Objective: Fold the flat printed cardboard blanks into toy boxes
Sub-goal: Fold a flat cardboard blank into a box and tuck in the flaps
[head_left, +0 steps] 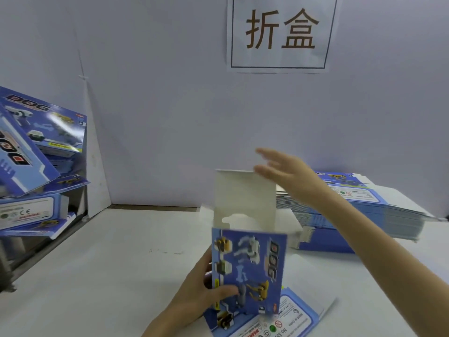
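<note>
A blue printed box blank (250, 268) with dog pictures stands upright in front of me, partly opened into a tube. Its white top flap (245, 193) sticks straight up. My left hand (201, 290) grips the box by its left side, thumb across the printed front. My right hand (279, 171) is stretched out with straight fingers at the upper right corner of the white flap. Under the box another flat blank (296, 317) lies on the table.
A tall stack of flat blanks (359, 210) lies at the right on the white table (109, 263). Several folded blue boxes (36, 152) are piled at the left. A white wall with a paper sign (281, 32) stands behind.
</note>
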Motion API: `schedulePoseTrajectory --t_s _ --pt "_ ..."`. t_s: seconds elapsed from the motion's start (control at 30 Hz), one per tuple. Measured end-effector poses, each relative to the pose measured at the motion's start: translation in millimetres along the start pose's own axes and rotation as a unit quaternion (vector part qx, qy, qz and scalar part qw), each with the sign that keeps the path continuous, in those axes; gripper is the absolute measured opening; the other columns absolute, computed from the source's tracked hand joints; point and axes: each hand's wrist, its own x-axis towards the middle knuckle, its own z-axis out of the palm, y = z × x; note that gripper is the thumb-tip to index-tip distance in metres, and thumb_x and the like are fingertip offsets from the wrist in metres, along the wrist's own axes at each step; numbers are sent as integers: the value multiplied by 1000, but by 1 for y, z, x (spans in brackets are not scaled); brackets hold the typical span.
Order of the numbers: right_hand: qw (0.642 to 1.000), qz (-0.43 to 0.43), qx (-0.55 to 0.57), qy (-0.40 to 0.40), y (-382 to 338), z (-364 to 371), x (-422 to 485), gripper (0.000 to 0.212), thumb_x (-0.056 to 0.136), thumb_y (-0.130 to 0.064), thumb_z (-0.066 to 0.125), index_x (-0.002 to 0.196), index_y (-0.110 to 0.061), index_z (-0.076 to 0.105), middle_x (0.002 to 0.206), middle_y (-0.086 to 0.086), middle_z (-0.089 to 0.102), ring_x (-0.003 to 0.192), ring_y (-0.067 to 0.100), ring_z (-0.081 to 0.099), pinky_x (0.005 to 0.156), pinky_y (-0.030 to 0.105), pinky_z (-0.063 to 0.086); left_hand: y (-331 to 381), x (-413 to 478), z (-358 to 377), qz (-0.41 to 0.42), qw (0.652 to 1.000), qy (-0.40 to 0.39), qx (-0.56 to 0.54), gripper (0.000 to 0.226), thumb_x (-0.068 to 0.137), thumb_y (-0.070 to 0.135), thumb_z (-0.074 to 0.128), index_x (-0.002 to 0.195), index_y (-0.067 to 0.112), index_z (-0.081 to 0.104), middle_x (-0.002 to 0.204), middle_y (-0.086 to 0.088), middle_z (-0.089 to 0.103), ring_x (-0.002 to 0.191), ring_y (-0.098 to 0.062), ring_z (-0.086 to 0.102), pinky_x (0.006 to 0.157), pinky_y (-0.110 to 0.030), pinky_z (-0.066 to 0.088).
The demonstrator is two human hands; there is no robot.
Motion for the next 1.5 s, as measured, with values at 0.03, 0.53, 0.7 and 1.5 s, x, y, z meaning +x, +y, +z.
schedulePoseTrajectory --t_s 0.03,0.53,0.7,1.5 --pt "995 -14 57 85 3 -2 -11 55 84 -48 63 135 -31 50 137 -9 53 120 7 52 99 26 42 1 2 -1 6 999 32 -23 90 64 48 85 140 42 37 115 -3 68 104 -28 65 90 -47 54" --pt "961 -8 260 97 18 50 -70 80 78 -46 68 145 -48 26 142 -32 37 125 -20 37 94 3 38 101 27 16 200 964 174 -32 38 89 40 50 85 5 64 61 -1 64 57 -16 61 56 -24 48" --pt "964 -10 244 106 16 49 -71 83 72 -48 64 146 -45 25 138 -42 30 123 -27 29 88 -5 32 105 26 17 220 948 228 -34 35 88 37 50 74 9 66 55 -1 61 49 -9 56 50 -17 47" --pt "936 35 351 4 14 63 -74 78 76 -57 71 137 -61 22 132 -19 51 105 2 64 76 26 57 129 -8 -56 117 993 22 -16 42 69 49 68 110 52 62 117 11 68 106 -15 67 76 -22 55"
